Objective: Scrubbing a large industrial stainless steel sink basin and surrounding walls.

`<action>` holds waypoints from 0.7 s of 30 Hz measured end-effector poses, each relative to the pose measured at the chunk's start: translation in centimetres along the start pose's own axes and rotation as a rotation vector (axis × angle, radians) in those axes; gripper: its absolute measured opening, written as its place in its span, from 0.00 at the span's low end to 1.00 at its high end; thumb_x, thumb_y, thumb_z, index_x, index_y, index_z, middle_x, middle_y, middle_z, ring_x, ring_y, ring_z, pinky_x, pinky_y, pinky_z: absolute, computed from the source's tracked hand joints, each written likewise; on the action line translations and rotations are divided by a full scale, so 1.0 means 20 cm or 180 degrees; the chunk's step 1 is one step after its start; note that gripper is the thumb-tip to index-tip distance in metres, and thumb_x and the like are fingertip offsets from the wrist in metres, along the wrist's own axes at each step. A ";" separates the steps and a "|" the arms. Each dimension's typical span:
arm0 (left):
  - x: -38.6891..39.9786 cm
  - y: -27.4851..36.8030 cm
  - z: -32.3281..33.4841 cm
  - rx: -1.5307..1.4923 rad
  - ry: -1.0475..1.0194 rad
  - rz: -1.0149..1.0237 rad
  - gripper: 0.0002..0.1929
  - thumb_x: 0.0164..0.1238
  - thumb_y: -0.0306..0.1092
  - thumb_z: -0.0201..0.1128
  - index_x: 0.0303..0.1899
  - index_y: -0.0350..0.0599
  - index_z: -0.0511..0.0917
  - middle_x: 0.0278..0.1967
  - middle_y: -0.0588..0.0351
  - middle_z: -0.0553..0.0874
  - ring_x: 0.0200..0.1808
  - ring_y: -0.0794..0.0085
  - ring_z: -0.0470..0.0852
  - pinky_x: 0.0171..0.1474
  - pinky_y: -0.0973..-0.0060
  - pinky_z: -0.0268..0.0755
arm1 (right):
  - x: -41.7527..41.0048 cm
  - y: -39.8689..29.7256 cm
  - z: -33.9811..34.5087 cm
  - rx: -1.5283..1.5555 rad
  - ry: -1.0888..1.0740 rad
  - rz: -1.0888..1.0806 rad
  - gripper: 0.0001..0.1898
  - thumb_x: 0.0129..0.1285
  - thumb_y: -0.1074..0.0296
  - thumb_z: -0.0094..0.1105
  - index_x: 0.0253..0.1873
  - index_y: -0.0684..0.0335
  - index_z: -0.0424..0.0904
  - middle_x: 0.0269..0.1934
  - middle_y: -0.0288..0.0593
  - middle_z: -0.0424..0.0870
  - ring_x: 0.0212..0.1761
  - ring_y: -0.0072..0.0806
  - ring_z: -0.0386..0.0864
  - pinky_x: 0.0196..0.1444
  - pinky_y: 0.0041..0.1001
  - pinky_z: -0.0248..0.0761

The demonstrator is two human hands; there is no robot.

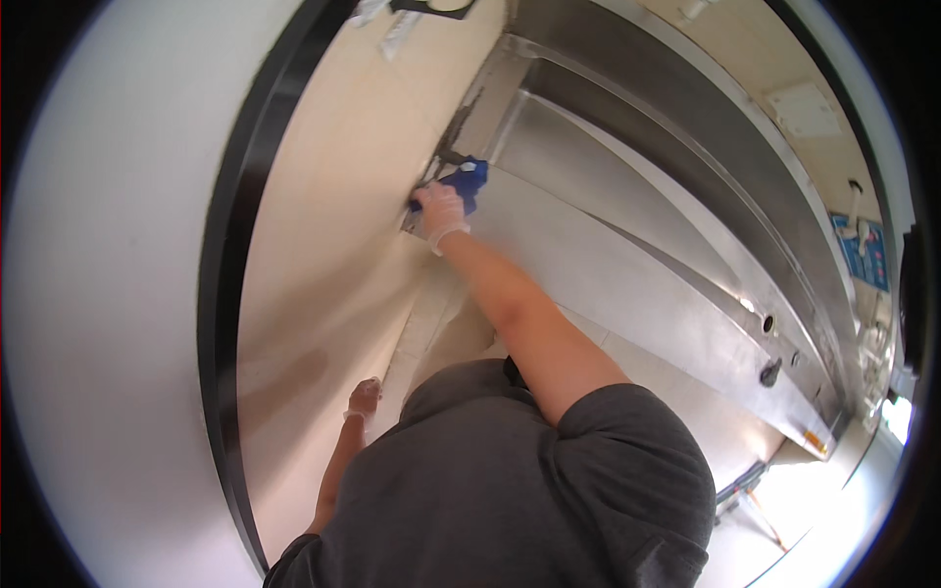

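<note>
My right hand [442,209], in a clear disposable glove, is closed on a blue cloth [470,187]. The cloth rests on the left end of a stainless steel unit [573,220], where the metal meets the beige wall [331,184]. Dark grime or wet residue [457,132] runs along that joint, just beyond the cloth. Low beside the wall hangs my left hand [365,398], also gloved and apart from the steel. Its fingers are too small and unclear to read.
A long steel trough [625,158] with a raised back curves to the right. Along its front panel sit a round hole [769,323] and a dark knob [771,373]. A blue sign [860,253] hangs at far right. A black strip [220,309] edges the wall.
</note>
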State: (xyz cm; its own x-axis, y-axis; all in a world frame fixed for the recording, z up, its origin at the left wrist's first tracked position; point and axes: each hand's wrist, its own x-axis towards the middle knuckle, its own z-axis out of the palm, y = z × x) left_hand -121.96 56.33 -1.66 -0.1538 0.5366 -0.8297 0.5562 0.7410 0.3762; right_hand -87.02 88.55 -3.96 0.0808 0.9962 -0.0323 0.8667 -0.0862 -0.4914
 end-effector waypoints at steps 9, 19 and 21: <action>0.14 0.44 0.01 0.0034 -0.0197 0.0179 0.21 0.71 0.46 0.56 0.52 0.36 0.79 0.40 0.53 0.86 0.40 0.71 0.85 0.49 0.73 0.76 | -0.55 0.60 -0.35 0.0275 -0.1079 -0.1714 0.17 0.53 0.68 0.65 0.49 0.42 0.80 0.53 0.35 0.77 0.58 0.39 0.73 0.55 0.39 0.68; 0.24 0.66 0.09 0.0372 -0.0463 0.0412 0.21 0.71 0.46 0.57 0.52 0.36 0.80 0.40 0.53 0.87 0.40 0.71 0.85 0.48 0.71 0.76 | -0.89 1.64 -1.08 -0.0284 -0.0806 0.0029 0.19 0.50 0.87 0.49 0.41 0.52 0.79 0.44 0.47 0.77 0.54 0.48 0.75 0.55 0.39 0.69; 0.24 0.67 0.05 0.0576 -0.0469 0.0430 0.21 0.71 0.45 0.57 0.51 0.35 0.80 0.38 0.53 0.86 0.39 0.70 0.85 0.47 0.72 0.76 | -0.77 1.53 -1.11 0.0078 -0.0314 0.0463 0.20 0.50 0.88 0.47 0.43 0.54 0.79 0.46 0.48 0.78 0.53 0.49 0.76 0.56 0.39 0.70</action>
State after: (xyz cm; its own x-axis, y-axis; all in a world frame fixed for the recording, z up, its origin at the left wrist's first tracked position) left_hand -114.45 68.41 -1.12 0.0449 0.5515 -0.8329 0.7026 0.5752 0.4188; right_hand -50.83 70.23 0.93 0.1547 0.9697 -0.1892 0.8369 -0.2304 -0.4964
